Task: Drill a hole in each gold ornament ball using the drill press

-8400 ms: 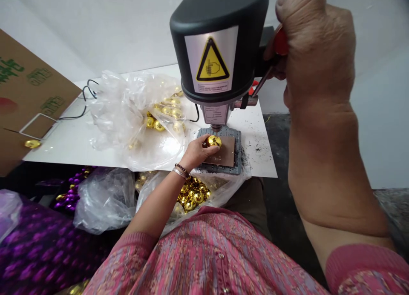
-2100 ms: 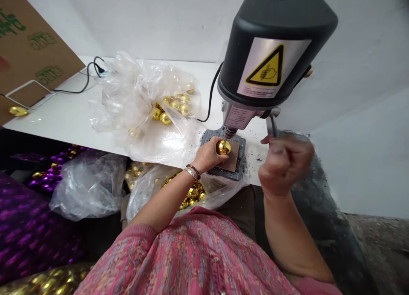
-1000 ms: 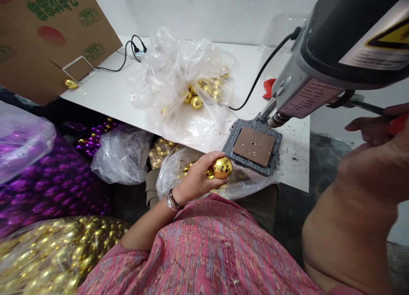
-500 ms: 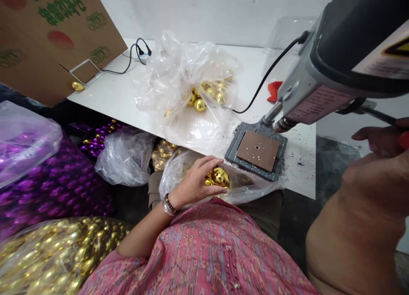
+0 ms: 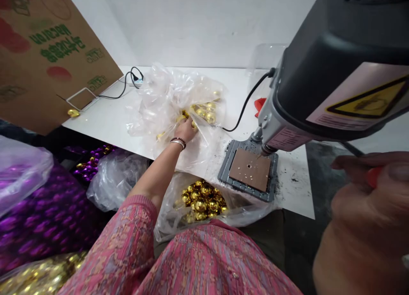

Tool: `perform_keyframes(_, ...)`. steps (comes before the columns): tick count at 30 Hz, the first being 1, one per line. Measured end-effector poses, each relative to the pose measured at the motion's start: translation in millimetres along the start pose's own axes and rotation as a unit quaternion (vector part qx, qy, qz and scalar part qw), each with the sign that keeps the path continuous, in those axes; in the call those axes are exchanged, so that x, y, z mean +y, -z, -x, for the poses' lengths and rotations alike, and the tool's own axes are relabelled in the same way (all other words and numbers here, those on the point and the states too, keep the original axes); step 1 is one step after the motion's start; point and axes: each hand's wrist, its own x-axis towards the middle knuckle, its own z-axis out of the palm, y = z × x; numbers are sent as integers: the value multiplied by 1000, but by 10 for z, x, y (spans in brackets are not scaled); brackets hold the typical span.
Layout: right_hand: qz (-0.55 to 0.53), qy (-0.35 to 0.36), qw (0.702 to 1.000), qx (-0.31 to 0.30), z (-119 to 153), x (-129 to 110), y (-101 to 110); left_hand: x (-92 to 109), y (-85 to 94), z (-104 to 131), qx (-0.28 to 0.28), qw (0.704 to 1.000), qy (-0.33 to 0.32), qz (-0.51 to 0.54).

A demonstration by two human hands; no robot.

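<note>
My left hand [image 5: 186, 132] is inside the mouth of a clear plastic bag [image 5: 153, 99] on the white table. Its fingers curl down around a shiny gold ball [image 5: 193, 124], partly hidden by the hand. More gold balls [image 5: 207, 113] lie deeper in that bag. On the right, my right hand [image 5: 367, 201] is closed around the red knob [image 5: 373, 176] of the drill press lever. The drill press [image 5: 319, 82] stands over a brown square plate [image 5: 251, 169] with a small hole, fixed on a grey base [image 5: 223, 176] and sprinkled with shavings.
An open plastic bag of gold balls [image 5: 203, 201] rests at my lap, below the table edge. Bags of purple balls [image 5: 47, 218] and gold balls [image 5: 44, 273] stand at left. A cardboard box [image 5: 64, 65], power cable [image 5: 244, 116] and red object [image 5: 259, 106] are also around.
My left hand has moved from above the gold balls in the lap bag, forward into the bag on the table. My right hand remains at the lever. The view has shifted slightly.
</note>
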Motion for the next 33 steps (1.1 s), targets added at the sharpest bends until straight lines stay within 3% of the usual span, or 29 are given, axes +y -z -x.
perform_keyframes(3, 96, 55, 993, 27, -36, -19, -34, -28, -62, -13, -6, 1000, 3, 22)
perform_keyframes(5, 105, 30, 994, 24, -36, -78, -37, -84, -64, 79, -7, 995, 5, 98)
perform_keyframes(7, 105, -22, 994, -6, -12, -154, -25, -160, -29, 241, -38, 968, 27, 248)
perform_keyframes(8, 111, -49, 992, -22, 4, -191, -17, -199, -3, 345, -64, 936, 42, 344)
perform_keyframes(10, 121, -85, 989, -32, 30, -250, -8, -262, 48, 581, -128, 837, 64, 528)
perform_keyframes(12, 117, -94, 989, -19, 36, -284, -15, -279, 69, 821, -196, 737, 59, 644)
perform_keyframes(13, 107, -96, 989, -16, 31, -292, -23, -266, 62, 930, -227, 701, 51, 674)
perform_keyframes(14, 91, -97, 991, -18, 23, -293, -32, -237, 42, 1025, -254, 677, 45, 689)
perform_keyframes(16, 61, -96, 993, -22, 7, -273, -44, -135, -25, 1171, -293, 660, 37, 691)
perform_keyframes(18, 31, -76, 996, -29, 1, -227, -44, 11, -114, 1260, -309, 681, 32, 663)
perform_keyframes(23, -33, 11, 997, -72, 21, -124, -32, 417, -329, 1308, -273, 814, -36, 512)
perform_keyframes(26, -44, 44, 994, -86, 16, -158, -33, 596, -426, 1261, -237, 865, -83, 435)
perform_keyframes(30, -57, 64, 990, -115, -15, -246, -14, 708, -490, 1191, -216, 906, -115, 346)
perform_keyframes(33, -59, 46, 988, -132, -73, -316, -10, 744, -505, 1167, -224, 910, -149, 316)
